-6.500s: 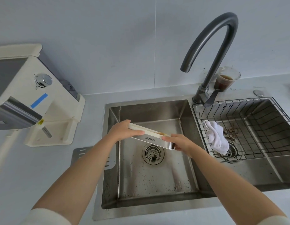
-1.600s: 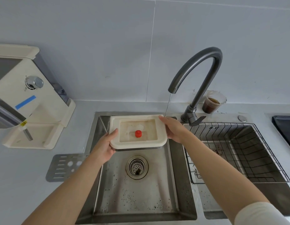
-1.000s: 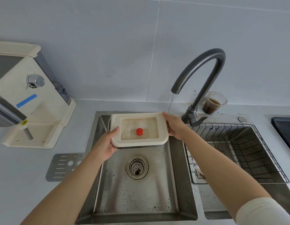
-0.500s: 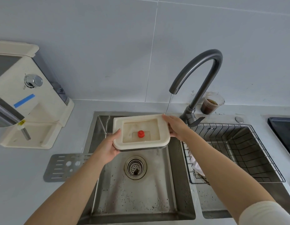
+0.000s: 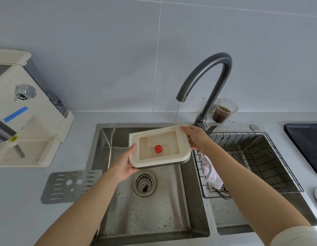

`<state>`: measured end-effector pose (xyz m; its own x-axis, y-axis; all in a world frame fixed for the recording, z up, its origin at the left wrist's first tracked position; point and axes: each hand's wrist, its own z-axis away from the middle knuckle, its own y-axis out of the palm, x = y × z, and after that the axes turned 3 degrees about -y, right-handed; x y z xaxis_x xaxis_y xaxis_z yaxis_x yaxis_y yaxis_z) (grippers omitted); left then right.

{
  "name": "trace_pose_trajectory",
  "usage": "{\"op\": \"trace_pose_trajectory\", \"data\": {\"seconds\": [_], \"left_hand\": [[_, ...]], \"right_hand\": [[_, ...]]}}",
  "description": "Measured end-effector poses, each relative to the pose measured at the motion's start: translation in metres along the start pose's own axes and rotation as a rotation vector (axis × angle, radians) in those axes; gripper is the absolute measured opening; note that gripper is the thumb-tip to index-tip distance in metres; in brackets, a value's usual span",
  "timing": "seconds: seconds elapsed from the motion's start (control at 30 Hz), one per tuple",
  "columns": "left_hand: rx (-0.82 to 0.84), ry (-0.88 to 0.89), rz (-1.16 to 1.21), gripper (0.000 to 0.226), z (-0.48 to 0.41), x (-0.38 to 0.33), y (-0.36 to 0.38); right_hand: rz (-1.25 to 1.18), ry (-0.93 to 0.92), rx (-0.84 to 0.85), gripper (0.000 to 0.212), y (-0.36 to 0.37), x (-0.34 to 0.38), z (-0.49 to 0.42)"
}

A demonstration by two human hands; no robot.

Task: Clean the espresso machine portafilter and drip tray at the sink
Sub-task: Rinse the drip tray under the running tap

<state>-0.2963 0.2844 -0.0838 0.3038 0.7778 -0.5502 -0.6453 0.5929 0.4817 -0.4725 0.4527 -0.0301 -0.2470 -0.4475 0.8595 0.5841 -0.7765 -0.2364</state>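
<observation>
I hold a cream drip tray (image 5: 134,139) face up over the left sink basin (image 5: 147,213). A red float (image 5: 158,149) stands in its well, which holds a little water. My left hand (image 5: 125,165) grips the tray's near left corner. My right hand (image 5: 196,137) grips its far right corner. A thin stream of water falls from the dark curved faucet (image 5: 212,68) onto the tray's far edge. The tray's metal grate (image 5: 70,186) lies on the counter left of the sink. No portafilter shows.
The cream espresso machine (image 5: 28,118) stands at the left. A wire basket (image 5: 251,162) sits in the right basin with a white cloth (image 5: 213,176) at its left side. A plastic cup of brown liquid (image 5: 223,112) stands behind the faucet. A dark cooktop (image 5: 308,142) is at the right.
The tray has shifted a little right toward the stream, its far edge now under the water. Both hands keep their grips. Earlier the tray was held tilted low in the basin.
</observation>
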Motion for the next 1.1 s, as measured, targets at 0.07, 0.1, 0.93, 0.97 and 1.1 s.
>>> {"op": "trace_pose_trajectory", "data": {"seconds": [0.07,0.1,0.93,0.97,1.1], "left_hand": [[0.001,-0.013,-0.003,0.034,-0.002,0.001,0.003],[0.001,-0.02,-0.004,0.035,-0.002,0.002,0.005],[0.108,-0.081,-0.183,0.036,-0.027,0.001,0.074],[0.112,-0.084,-0.19,0.037,-0.028,0.001,0.076],[0.121,-0.1,-0.195,0.036,-0.03,0.001,0.085]], "right_hand": [[-0.018,0.001,-0.008,0.034,-0.004,-0.001,0.002],[-0.02,0.001,-0.014,0.031,-0.006,-0.001,0.003],[-0.039,-0.022,-0.248,0.025,-0.07,-0.004,0.029],[-0.042,-0.024,-0.257,0.024,-0.071,-0.005,0.03],[-0.006,-0.033,-0.285,0.025,-0.078,-0.004,0.032]]}}
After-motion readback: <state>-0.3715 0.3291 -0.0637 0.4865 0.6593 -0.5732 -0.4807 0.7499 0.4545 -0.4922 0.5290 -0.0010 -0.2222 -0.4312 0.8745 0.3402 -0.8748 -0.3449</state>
